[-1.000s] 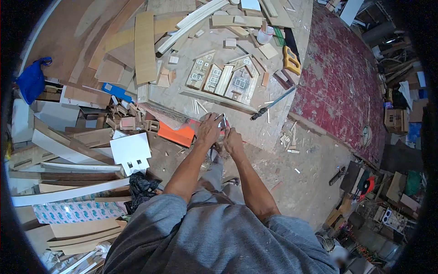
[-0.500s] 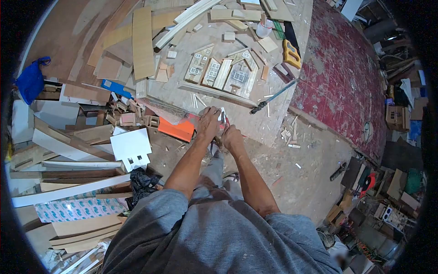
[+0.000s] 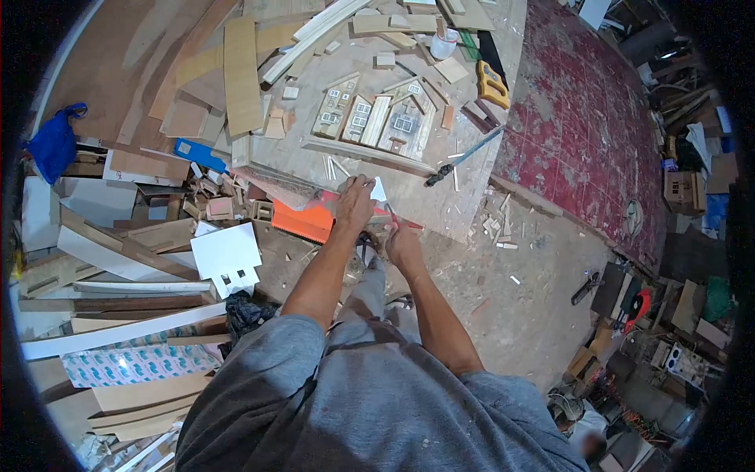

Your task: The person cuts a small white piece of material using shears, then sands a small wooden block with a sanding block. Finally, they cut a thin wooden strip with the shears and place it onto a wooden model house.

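At the near edge of the workbench [image 3: 440,206], my left hand [image 3: 355,204] has its fingers bent over a small white flat piece [image 3: 379,190]. Close on its right, my right hand [image 3: 404,244] is closed around a slim red tool [image 3: 392,212], which points up toward the white piece. My palm hides most of the tool, and I cannot tell its exact kind. Beyond my hands lies a small wooden house-front model [image 3: 381,118] with little white window frames. Thin wood slivers [image 3: 338,167] lie between the model and my left hand.
A yellow-handled saw [image 3: 493,85], a white cup [image 3: 444,44] and a dark-tipped blue rod [image 3: 464,159] lie right of the model. Wood strips and boards [image 3: 241,75] crowd the left. An orange piece [image 3: 302,222] sits below the bench edge. Offcuts litter the floor [image 3: 503,299].
My left hand has shifted slightly left, and the white piece shows at a different angle. My right hand stays close by, with more of the red tool showing. The view has shifted slightly.
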The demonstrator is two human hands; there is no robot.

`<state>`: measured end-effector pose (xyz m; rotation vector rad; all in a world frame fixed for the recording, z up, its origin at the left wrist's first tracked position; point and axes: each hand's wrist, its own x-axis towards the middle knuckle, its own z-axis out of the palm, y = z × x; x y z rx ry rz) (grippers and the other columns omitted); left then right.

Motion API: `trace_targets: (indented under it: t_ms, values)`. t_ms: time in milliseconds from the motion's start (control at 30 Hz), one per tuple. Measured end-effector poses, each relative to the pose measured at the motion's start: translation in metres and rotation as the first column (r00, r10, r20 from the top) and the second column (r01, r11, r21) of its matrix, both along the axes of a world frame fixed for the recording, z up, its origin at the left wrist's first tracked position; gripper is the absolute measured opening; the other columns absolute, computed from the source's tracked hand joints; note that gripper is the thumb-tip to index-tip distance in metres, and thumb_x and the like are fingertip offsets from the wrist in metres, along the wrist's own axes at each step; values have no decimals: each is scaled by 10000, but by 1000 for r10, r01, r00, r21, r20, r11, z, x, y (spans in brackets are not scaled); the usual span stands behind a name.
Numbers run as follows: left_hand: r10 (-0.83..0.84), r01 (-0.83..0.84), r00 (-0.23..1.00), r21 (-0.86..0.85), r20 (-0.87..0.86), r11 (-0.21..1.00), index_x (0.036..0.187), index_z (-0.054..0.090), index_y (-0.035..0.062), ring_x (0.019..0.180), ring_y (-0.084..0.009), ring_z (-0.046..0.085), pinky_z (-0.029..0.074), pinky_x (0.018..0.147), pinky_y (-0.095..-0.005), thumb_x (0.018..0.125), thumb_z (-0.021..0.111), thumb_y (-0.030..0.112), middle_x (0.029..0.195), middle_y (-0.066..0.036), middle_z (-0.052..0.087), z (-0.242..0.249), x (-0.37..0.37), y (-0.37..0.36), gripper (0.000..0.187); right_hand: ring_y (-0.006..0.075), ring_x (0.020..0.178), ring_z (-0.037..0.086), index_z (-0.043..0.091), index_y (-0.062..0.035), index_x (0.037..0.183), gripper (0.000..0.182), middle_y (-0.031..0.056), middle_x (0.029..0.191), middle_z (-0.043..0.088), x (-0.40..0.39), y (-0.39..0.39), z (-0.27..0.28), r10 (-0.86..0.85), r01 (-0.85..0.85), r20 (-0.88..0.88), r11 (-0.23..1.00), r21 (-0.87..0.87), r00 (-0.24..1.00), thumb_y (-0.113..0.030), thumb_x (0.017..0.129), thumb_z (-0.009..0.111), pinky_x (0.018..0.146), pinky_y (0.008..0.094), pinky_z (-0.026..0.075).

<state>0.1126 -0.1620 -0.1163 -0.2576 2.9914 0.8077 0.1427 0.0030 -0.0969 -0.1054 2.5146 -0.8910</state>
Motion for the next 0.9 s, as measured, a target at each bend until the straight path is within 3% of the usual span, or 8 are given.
trace_targets:
  t_ms: [100, 200, 267, 467, 533, 900]
  values:
    - [-1, 1, 1000, 6, -8, 1000, 1211, 651, 28, 1166, -317, 520, 460, 1003, -420, 733, 755, 114, 1165, -105, 585, -3, 3, 2, 497, 509, 903, 644, 613, 67, 938, 446, 342, 863, 652, 0, 8, 11, 10, -13, 64, 999, 44, 998, -317, 1022, 403, 816, 566, 494]
    - [-6, 7, 999, 11, -39, 1000, 1221, 643, 39, 1178, -303, 516, 465, 1004, -418, 761, 742, 102, 1173, -96, 582, 7, 7, 0, 474, 511, 887, 642, 594, 69, 968, 457, 349, 844, 647, -13, 9, 11, 128, -132, 67, 989, 60, 990, -336, 1028, 391, 804, 570, 495]
    - [-25, 26, 999, 16, -45, 1000, 1230, 636, 51, 1193, -289, 509, 476, 1002, -415, 792, 726, 94, 1181, -86, 574, 9, 2, -3, 449, 510, 872, 644, 580, 74, 984, 480, 361, 829, 641, -21, 10, 10, 27, -27, 6, 998, 51, 1000, -359, 1033, 377, 791, 573, 497]
    - [-14, 16, 997, 30, -80, 999, 1220, 629, 42, 1188, -296, 519, 476, 997, -407, 755, 717, 61, 1178, -87, 588, 5, 4, -5, 474, 513, 864, 646, 585, 73, 970, 509, 359, 840, 646, -54, -33, 7, 22, -23, 16, 999, 24, 1000, -373, 1041, 350, 787, 577, 497]
    - [-25, 32, 991, 48, -132, 998, 1218, 633, 33, 1155, -322, 539, 444, 994, -442, 752, 712, 85, 1158, -117, 618, 2, 3, -7, 476, 518, 863, 644, 580, 74, 976, 510, 358, 850, 647, -51, -37, -7, 34, -34, 14, 999, 19, 999, -374, 1042, 347, 786, 578, 497]
    - [-28, 31, 996, 37, -87, 999, 1176, 653, 52, 1144, -332, 537, 450, 981, -452, 772, 673, 87, 1119, -128, 610, 10, 2, -6, 406, 547, 852, 633, 584, 93, 965, 520, 384, 836, 634, -45, -45, -8, -24, 25, 20, 1000, -6, 999, -368, 1041, 356, 760, 582, 503]
